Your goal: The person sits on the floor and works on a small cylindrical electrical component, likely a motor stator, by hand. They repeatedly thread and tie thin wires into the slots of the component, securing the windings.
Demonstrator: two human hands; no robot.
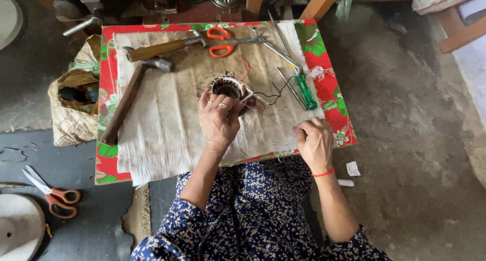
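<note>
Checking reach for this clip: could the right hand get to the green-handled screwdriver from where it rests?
Probably yes. The right hand lies at the cloth's near edge, and only bare cloth and thin wire separate it from the green-handled screwdriver.

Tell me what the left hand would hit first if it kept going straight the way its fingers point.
The left hand already has its fingertips on the round wound metal coil, so that comes first. Beyond it, further up the cloth, lie the orange-handled scissors, though depth is hard to judge.
</note>
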